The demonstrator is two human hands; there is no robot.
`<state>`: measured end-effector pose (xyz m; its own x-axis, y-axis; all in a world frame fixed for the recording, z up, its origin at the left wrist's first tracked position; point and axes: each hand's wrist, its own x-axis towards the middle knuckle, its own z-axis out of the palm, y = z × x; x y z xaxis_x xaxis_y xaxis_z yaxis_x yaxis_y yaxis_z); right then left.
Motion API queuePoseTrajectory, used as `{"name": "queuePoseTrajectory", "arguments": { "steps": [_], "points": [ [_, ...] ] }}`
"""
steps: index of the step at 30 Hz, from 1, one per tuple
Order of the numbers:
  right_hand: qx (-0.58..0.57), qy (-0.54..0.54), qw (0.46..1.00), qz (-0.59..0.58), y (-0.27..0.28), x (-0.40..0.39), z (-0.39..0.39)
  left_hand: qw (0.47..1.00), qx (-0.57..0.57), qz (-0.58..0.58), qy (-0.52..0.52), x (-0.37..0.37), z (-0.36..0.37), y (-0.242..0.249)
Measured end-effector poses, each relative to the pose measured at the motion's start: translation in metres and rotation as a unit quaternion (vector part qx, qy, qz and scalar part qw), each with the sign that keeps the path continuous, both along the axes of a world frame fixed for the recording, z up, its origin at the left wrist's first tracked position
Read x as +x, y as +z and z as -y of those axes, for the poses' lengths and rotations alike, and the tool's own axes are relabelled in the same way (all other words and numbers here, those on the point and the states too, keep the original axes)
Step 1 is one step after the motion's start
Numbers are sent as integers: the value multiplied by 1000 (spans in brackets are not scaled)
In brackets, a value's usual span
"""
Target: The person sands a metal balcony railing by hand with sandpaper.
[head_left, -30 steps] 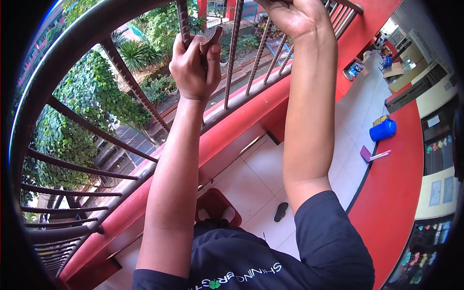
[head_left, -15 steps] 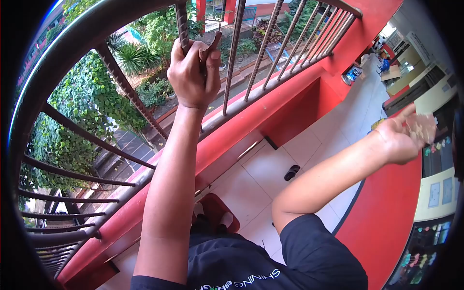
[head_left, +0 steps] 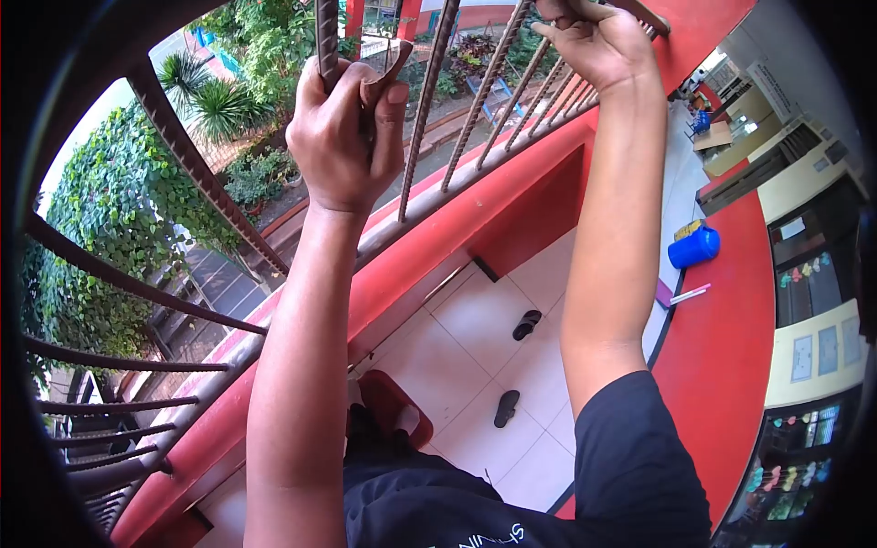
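Observation:
My left hand [head_left: 345, 137] is closed in front of a ribbed railing bar [head_left: 326, 36], gripping a brown curved strip [head_left: 396, 66] that sticks up past the thumb. A thin line rises above the strip; its upper end is out of view. My right hand [head_left: 603, 46] is raised at the top edge, in front of the railing bars to the right of my left hand. Its fingers are curled together and partly cut off by the frame, so what they hold, if anything, cannot be made out.
Below me is a red stool [head_left: 397, 406]. Two dark slippers [head_left: 526, 325] lie on the tiled floor [head_left: 457, 347]. A blue container [head_left: 694, 247] and pens [head_left: 690, 294] rest on the red ledge [head_left: 722, 365] at right. Beyond the railing grow plants [head_left: 128, 210].
My right hand has swung from the far right up and left to the railing, uncovering the blue container. My left hand keeps its grip on the strip. The view has shifted slightly.

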<state>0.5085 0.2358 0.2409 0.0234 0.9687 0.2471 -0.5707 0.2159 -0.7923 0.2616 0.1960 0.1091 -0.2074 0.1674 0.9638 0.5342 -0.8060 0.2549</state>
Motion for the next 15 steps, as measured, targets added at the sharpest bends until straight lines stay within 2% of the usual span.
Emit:
{"name": "queuePoseTrajectory", "arguments": {
  "steps": [1,2,4,5,6,8,9,12,13,15],
  "points": [
    [26,-53,997,56,6,-4,9,1000,0,-11,7,-1,0,0],
    [25,-51,997,58,2,-10,12,1000,1,-24,12,-1,0,0],
    [76,-156,979,104,-2,-20,16,1000,-4,-16,7,0,2,1],
    [98,-165,976,104,-4,-19,11,1000,2,-13,9,0,1,1],
    [98,-165,976,103,-5,-12,-4,1000,7,-9,11,1,1,1],
    [103,-62,984,130,-2,-6,-22,1000,11,-13,15,0,-2,0],
    [100,-130,979,121,-5,-12,-26,1000,17,-16,19,0,-3,0],
    [108,-180,970,119,-4,-26,-1,1000,-17,-21,16,-1,2,0],
    [92,-187,978,16,1,-40,5,1000,-11,-6,15,0,3,1],
    [109,-198,974,22,-3,-38,-13,1000,-8,-15,17,-1,1,0]
  ]
}}
